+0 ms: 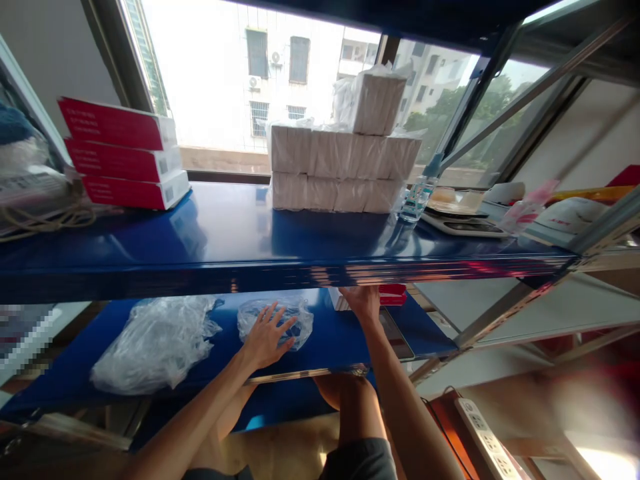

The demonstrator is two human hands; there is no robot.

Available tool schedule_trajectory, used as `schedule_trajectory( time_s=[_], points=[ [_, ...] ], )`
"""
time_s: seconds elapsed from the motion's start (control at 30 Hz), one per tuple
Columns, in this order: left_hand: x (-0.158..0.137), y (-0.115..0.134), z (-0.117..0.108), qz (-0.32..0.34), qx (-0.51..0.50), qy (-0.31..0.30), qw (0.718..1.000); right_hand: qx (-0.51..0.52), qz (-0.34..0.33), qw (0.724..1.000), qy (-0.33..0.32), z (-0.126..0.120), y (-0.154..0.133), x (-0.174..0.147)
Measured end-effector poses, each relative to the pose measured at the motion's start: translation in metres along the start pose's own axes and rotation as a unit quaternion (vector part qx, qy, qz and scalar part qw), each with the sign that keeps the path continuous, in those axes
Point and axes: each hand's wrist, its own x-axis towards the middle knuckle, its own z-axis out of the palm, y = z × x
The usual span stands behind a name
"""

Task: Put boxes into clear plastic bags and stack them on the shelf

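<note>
My left hand (269, 337) is open, its fingers spread over a small heap of clear plastic bags (302, 325) on the lower blue shelf (227, 353). It touches or hovers just above the plastic; I cannot tell which. My right hand (364, 304) reaches under the upper shelf's front edge to a red and white box (393, 295). The thumb points left across the box's white part, while the other fingertips are hidden behind the edge. Near the right forearm lies a flat dark panel (396, 333). A larger bundle of clear plastic (157, 343) lies to the left.
The upper blue shelf (225, 230) overhangs my hands. On it stand stacked red and white boxes (123, 157), plastic-wrapped white blocks (345, 167), a clear bottle (416, 199) and a scale (465, 225). A metal post (530, 300) and a power strip (487, 437) are at right.
</note>
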Motion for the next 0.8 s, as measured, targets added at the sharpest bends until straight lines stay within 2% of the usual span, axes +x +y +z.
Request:
schedule_trajectory(
  time_s=[0.07,0.2,0.3,0.37,0.43,0.5,0.57,0.63,0.73,0.8],
  points=[
    [0.004,0.009,0.001,-0.002,-0.011,0.021,1.0,0.016,0.013,1.0,-0.007,0.001,-0.001,0.002],
    [0.009,0.015,-0.013,-0.026,-0.073,0.073,0.994,0.089,0.012,0.995,0.039,-0.005,-0.006,-0.003],
    [0.008,0.011,-0.033,-0.089,-0.197,0.1,0.971,0.217,-0.008,0.976,-0.01,-0.02,-0.012,-0.015],
    [0.003,0.01,-0.048,-0.14,-0.312,0.111,0.933,0.326,-0.029,0.941,-0.087,-0.032,-0.019,-0.029],
    [-0.007,0.012,-0.064,-0.167,-0.426,0.11,0.882,0.426,-0.047,0.885,-0.183,-0.044,-0.03,-0.048],
    [-0.022,0.02,-0.08,-0.159,-0.511,0.091,0.84,0.493,-0.051,0.823,-0.277,-0.052,-0.041,-0.068],
    [-0.04,0.03,-0.093,-0.153,-0.565,0.068,0.808,0.525,-0.027,0.781,-0.337,-0.053,-0.052,-0.089],
    [-0.056,0.04,-0.101,-0.189,-0.6,0.064,0.775,0.535,0.016,0.761,-0.367,-0.049,-0.062,-0.108],
    [-0.071,0.048,-0.104,-0.28,-0.634,0.079,0.717,0.529,0.073,0.755,-0.381,-0.038,-0.072,-0.125],
    [-0.075,0.049,-0.104,-0.312,-0.639,0.095,0.697,0.519,0.083,0.746,-0.41,-0.032,-0.076,-0.127]
  ],
)
